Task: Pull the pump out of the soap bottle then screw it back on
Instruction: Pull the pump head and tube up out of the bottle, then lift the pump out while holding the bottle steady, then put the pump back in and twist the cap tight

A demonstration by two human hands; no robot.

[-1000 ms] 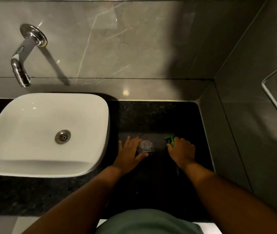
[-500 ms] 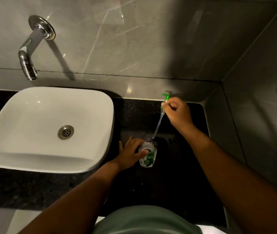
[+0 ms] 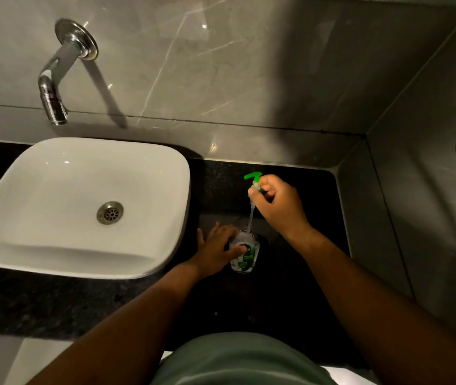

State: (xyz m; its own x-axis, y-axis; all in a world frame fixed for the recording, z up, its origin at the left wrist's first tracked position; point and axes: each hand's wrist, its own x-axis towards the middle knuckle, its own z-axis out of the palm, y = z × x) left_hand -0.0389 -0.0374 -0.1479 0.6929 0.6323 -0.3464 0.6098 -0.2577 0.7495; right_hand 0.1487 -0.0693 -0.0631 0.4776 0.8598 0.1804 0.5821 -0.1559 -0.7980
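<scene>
Standing right of centre on the dark counter (image 3: 290, 287), the bottle (image 3: 244, 252) is steadied by the left hand (image 3: 215, 250) wrapped round it, so the pump (image 3: 254, 181), pinched in the closed right hand (image 3: 278, 202), is guided tube-first into its neck.

A white square basin (image 3: 82, 207) with a metal drain (image 3: 110, 212) sits on a black speckled bench (image 3: 40, 304). Behind the basin, a chrome spout (image 3: 54, 87) comes out of a grey marble-veined wall (image 3: 221, 59). Right of the basin, a second grey wall (image 3: 429, 190) closes the corner. The light is dim, and the spout casts a shadow on the wall behind the basin.
</scene>
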